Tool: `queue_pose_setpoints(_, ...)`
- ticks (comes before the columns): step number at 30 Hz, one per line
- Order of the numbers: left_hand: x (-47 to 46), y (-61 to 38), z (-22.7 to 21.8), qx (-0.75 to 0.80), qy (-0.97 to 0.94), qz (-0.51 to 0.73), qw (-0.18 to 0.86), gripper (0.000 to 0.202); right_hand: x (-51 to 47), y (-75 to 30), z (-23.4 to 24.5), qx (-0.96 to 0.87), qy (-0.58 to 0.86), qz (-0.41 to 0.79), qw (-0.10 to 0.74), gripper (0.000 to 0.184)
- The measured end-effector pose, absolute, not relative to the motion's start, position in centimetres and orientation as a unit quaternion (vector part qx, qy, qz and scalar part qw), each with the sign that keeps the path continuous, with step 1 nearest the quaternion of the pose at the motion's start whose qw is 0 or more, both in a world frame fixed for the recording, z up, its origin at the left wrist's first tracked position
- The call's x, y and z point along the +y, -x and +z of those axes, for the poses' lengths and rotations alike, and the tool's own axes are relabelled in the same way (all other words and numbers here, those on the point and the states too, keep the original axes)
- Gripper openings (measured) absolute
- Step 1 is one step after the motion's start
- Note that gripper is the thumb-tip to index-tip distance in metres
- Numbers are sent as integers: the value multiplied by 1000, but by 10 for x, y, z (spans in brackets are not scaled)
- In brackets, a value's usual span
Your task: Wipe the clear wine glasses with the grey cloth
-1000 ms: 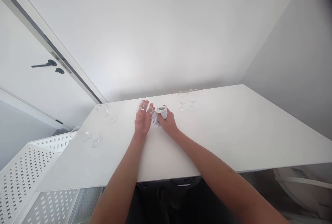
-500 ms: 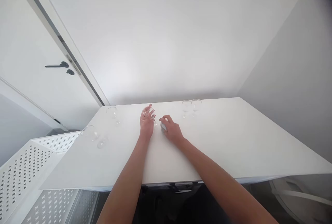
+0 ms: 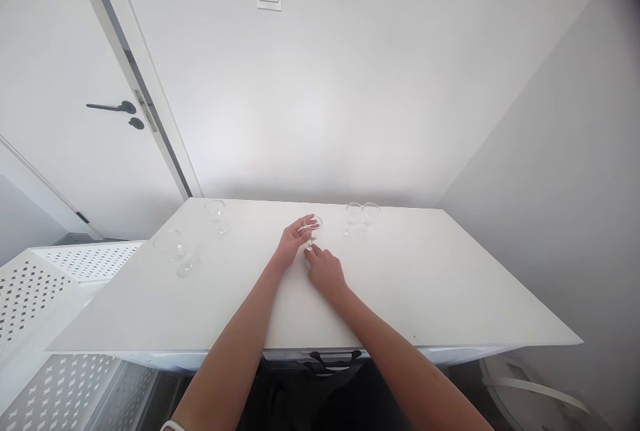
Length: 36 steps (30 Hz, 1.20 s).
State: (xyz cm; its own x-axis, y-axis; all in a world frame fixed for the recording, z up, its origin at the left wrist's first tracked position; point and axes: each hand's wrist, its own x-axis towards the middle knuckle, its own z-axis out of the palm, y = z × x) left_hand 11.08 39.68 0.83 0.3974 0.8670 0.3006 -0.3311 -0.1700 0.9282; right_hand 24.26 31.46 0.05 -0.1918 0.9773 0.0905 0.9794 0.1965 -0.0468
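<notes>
A clear stemmed glass [image 3: 313, 224] stands upright on the white table [image 3: 425, 284], near its middle. My left hand [image 3: 294, 240] reaches in from the left, its fingers curved round the bowl of the glass. My right hand [image 3: 325, 270] rests on the table just in front of the glass, knuckles up, with its fingertips curled down at the foot of the glass. Whatever is under its fingers is hidden.
Two more upright glasses [image 3: 353, 213] [image 3: 371, 212] stand close together to the right. At the left stands another glass [image 3: 215, 210], and one glass [image 3: 173, 246] lies near the table's left edge. Beyond that edge are a white perforated rack [image 3: 50, 271] and a door [image 3: 60, 84].
The glass has moved right and now stands upright in my left hand's grip. The white cloth that my right hand held has gone out of sight under it. The view has tilted up.
</notes>
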Motion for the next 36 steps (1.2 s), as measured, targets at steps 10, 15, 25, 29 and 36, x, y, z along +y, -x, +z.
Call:
queue_pose_setpoints(10, 394, -115, 1, 279, -628, 479, 546, 40, 275, -327, 20, -707, 697, 79, -87, 92)
queue_pose_setpoints(15, 386, -114, 0, 305, -663, 441, 522, 48, 266, -367, 20, -677, 724, 81, -106, 89)
queue_pose_setpoints(25, 360, -108, -1, 400, -681, 344, 509, 64, 285, -376, 15, -633, 768, 64, -73, 81)
queue_pose_setpoints(29, 338, -98, -4, 420, -675, 347, 498, 63, 275, -368, 10, -636, 769, 28, -64, 81)
queue_pose_setpoints(36, 279, -42, -9, 492, -584, 521, 380, 50, 237, -352, -22, -628, 749, -149, 152, 58)
